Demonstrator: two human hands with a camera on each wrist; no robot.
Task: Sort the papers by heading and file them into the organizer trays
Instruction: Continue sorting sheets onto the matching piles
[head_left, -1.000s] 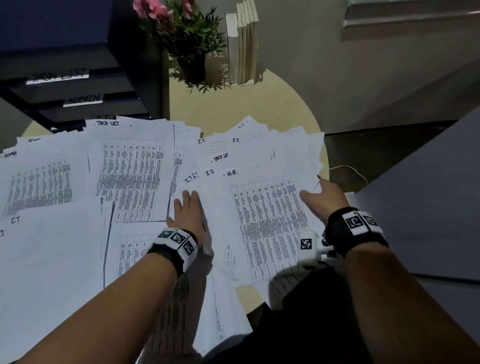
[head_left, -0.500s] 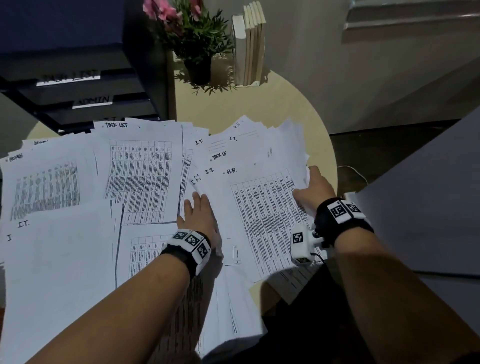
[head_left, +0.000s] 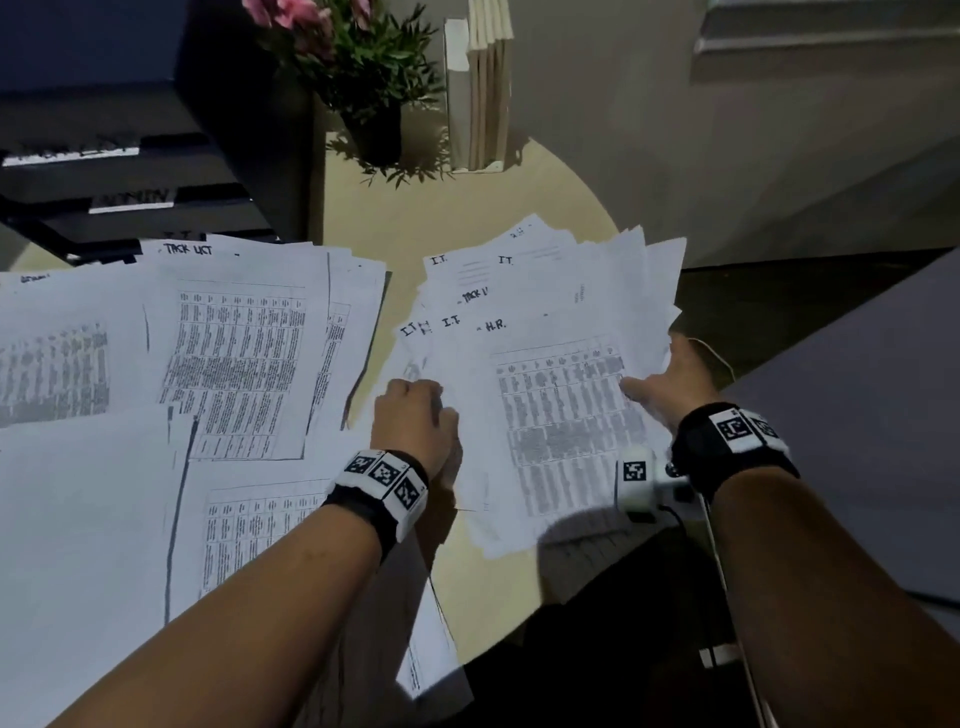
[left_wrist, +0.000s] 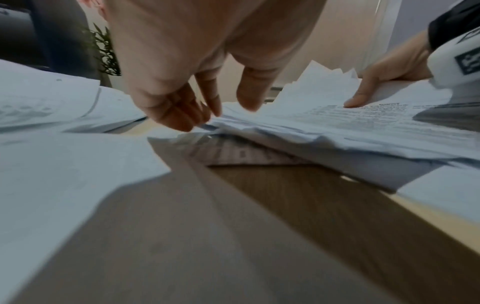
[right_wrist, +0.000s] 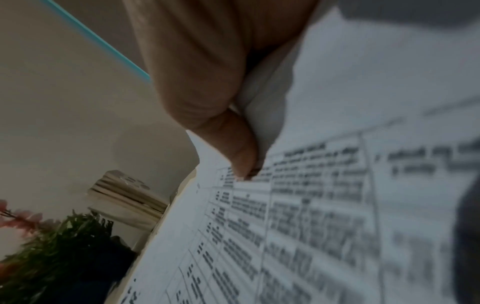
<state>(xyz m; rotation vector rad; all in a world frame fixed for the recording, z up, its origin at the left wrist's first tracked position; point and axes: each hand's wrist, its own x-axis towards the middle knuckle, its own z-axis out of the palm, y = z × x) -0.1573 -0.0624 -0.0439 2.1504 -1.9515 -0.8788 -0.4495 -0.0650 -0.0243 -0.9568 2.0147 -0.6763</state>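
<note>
Two bare hands hold a fanned stack of papers (head_left: 550, 374) above the right half of a round, pale wooden surface (head_left: 457, 228). At the stack's left edge, the left hand (head_left: 415, 426) has its fingers (left_wrist: 179, 111) curled down against the loose sheets, thumb on top, gripping the bundle there. At the stack's right edge, the right hand (head_left: 670, 384) pinches the sheets, its thumb (right_wrist: 233, 148) pressed on the printed table of the top page and its other fingers hidden beneath the paper. The top sheet carries the handwritten heading "H.R."; the sheets fanned out behind it show "I.T." and what reads as "TASK L", partly covered. To the left, just apart from the held bundle with a strip of bare wood between, a wider spread of papers (head_left: 156, 395) lies flat, one of them headed "TASK LIST". Behind that spread, at the far left, stands the black organizer (head_left: 156, 171) with stacked trays and white labels too blurred to read. At the far edge sit a potted plant with pink flowers (head_left: 358, 78) and a row of upright books (head_left: 480, 88), just beside each other.
</note>
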